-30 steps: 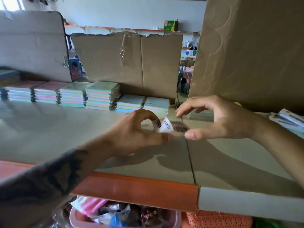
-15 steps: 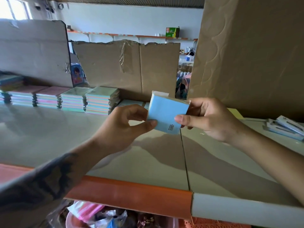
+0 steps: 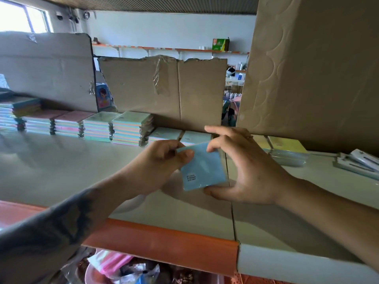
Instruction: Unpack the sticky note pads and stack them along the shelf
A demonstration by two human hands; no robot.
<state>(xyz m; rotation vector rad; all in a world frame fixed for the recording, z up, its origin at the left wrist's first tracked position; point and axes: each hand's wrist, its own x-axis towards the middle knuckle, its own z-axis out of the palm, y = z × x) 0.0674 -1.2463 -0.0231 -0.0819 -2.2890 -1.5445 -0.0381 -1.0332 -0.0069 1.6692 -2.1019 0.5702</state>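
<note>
Now the blue sticky note pad (image 3: 204, 168), small print near one corner, sits pinched between left hand (image 3: 162, 160) and right hand (image 3: 244, 167), tilted flatter and lower than before.

Pad stacks (image 3: 131, 128) line the shelf (image 3: 61, 160) before cardboard (image 3: 164, 89).

Print on blue pad (image 3: 204, 168) unreadable; bin contents (image 3: 123, 269) under shelf (image 3: 61, 171) cut off

Grey shelf (image 3: 61, 171), orange front edge: pad stacks (image 3: 131, 129) in a row along its back, left of yellow pads (image 3: 287, 147); white packets (image 3: 359, 162) right of those.
</note>
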